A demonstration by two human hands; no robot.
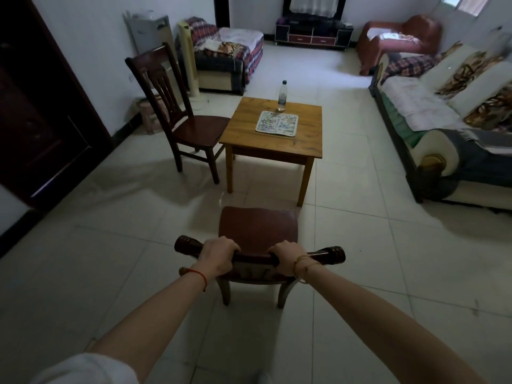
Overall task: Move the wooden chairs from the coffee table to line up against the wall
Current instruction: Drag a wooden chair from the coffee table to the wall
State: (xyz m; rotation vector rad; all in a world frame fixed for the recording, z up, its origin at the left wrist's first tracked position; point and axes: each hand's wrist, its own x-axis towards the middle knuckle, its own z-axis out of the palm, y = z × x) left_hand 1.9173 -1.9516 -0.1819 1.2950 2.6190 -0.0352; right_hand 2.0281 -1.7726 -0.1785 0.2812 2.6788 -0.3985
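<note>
Head cam looks down over both my forearms to the near wooden chair (257, 231), which stands on the tiled floor (360, 259) just short of the bench (302, 139), seat toward it & back toward me. Left hand (217, 256) is clenched over the chair's top rail (255, 257), left of centre; right hand (288, 259) is wrapped round the same rail right of centre — fingers curl over the front edge, both rail ends stick out past the hands. Red string (198, 274) on the left wrist, thin yellowish bracelet (302, 263) on the right. Can't tell whether the chair legs are on the tiles or lifted. Second wooden chair (177, 112) sits at the bench's left side, seat edge just beside the bench top, back toward the white wall (91, 51) on the left. On the bench: a floral mat (277, 123) near the middle & a clear plastic bottle (282, 96) upright just behind it, near the far edge. Dark wooden door (41, 112) fills the left edge of view. Long sofa (448, 117) w/ patterned covers runs along the right side, well apart from the bench. Farther back — a reddish armchair (399, 40), a low TV cabinet (313, 34), another small sofa (230, 56) piled w/ blankets, and a tall pale tower fan (189, 56) near the second chair.
</note>
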